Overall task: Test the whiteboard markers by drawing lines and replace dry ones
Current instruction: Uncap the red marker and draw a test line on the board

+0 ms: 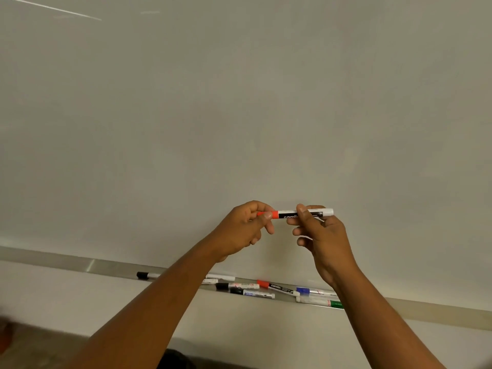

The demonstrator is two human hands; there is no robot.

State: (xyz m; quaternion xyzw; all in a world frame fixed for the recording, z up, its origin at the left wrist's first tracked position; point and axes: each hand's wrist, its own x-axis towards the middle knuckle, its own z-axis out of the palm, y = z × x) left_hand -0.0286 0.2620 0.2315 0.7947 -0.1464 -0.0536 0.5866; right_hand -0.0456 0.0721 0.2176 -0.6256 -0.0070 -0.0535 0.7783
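I hold a red-capped marker (288, 214) level in front of the whiteboard (239, 102). My left hand (247, 230) pinches its red cap end between thumb and fingers. My right hand (322, 235) grips the white and black barrel, thumb on top. The cap sits against the barrel with no gap showing. No drawn lines are visible on the board near my hands.
The metal tray (114, 267) under the board carries several markers: a black-capped one (146, 275) at the left, a red-capped one (274, 285), a blue one (308, 291) and a green one (334, 304) at the right. A reflected light streak (53, 9) crosses the board's top left.
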